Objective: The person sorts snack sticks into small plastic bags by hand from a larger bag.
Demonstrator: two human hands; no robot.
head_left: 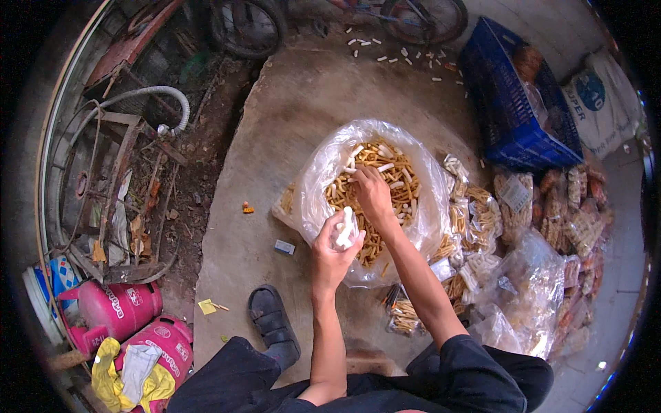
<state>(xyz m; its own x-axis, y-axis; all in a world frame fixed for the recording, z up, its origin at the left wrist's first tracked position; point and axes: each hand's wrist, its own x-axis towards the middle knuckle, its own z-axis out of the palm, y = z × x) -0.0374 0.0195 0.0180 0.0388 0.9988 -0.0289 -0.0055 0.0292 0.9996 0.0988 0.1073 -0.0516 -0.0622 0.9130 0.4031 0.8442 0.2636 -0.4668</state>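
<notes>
My left hand [332, 256] is closed around a small clear plastic bag with white stick-shaped pieces [345, 228] in it, near the front left rim of a big clear plastic sack [430, 237]. The sack stands open on the floor in front of me. Thin golden-brown sticks [372, 242] fill it, with thicker white pieces scattered on top. Over these, my right hand [374, 197] reaches in with its fingers pinched together at a white stick-shaped piece [350, 170]. What kind of snack or material the sticks are, I cannot tell.
Several filled clear packets [482, 220] lie to the right, beside a blue plastic crate [492, 103] and a white woven sack [602, 103]. Pink gas cylinders [120, 310] and a rusty metal frame [120, 179] are at left. Bicycles stand behind; white pieces [406, 55] litter the far floor.
</notes>
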